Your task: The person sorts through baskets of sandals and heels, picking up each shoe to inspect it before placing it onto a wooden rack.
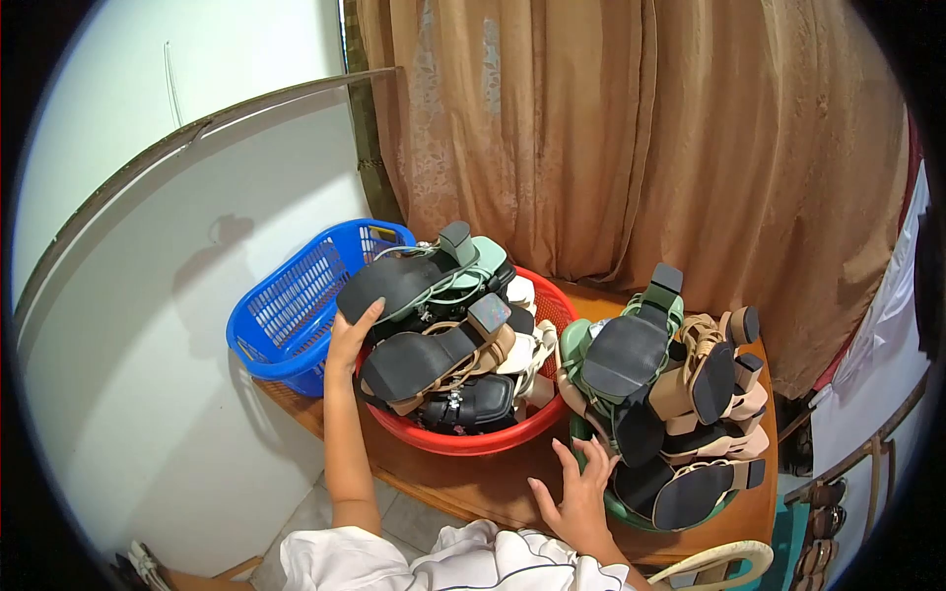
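Note:
My left hand (353,333) grips the toe end of a mint green heeled sandal (399,283), its thumb on the black sole. That sandal lies sole up over a heap in the red basket (473,443). Under it are a tan heeled sandal (414,364), also sole up, and a black strappy sandal (468,406). My right hand (579,492) has its fingers spread and holds nothing. It is beside the green basket (631,517), which is piled with sandals, among them a green one (626,355) with its sole up.
A blue plastic basket (296,295) stands at the table's left end. The wooden table (473,483) is backed by brown curtains (552,148). A pale curved chair back (724,563) is at the lower right, near more shoes on a rack (826,520).

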A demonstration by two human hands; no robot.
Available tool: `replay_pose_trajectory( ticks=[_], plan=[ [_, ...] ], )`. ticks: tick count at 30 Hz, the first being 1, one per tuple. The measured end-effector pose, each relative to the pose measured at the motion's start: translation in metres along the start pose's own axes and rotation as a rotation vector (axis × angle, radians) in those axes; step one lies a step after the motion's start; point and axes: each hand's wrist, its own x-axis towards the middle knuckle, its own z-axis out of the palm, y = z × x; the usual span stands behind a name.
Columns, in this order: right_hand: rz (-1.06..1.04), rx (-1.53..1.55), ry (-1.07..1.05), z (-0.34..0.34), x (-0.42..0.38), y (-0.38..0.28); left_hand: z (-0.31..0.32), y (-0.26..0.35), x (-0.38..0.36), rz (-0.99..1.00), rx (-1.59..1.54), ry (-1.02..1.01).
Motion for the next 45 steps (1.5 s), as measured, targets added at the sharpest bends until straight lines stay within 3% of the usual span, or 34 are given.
replay_pose_trajectory(
  ticks=[6, 9, 13, 24, 35, 45],
  plan=[
    [-0.015, 0.023, -0.015, 0.003, -0.002, -0.003, -0.007, 0.015, 0.007, -0.248, 0.067, -0.142],
    [-0.024, 0.040, -0.033, 0.005, -0.004, -0.004, -0.011, 0.012, 0.012, -0.485, -0.201, -0.301],
    [-0.027, 0.060, -0.055, 0.010, -0.008, -0.005, -0.006, 0.014, 0.016, -0.409, -0.367, -0.397],
    [0.010, 0.047, -0.012, 0.011, -0.018, -0.001, 0.007, 0.006, 0.015, -0.332, -0.428, -0.217],
    [-0.003, 0.050, -0.030, 0.018, -0.016, -0.002, -0.009, 0.018, 0.037, -0.527, -0.684, -0.516],
    [0.013, 0.051, -0.059, 0.021, -0.014, 0.002, 0.019, 0.050, 0.037, -0.502, -0.707, -0.432]
  ],
)
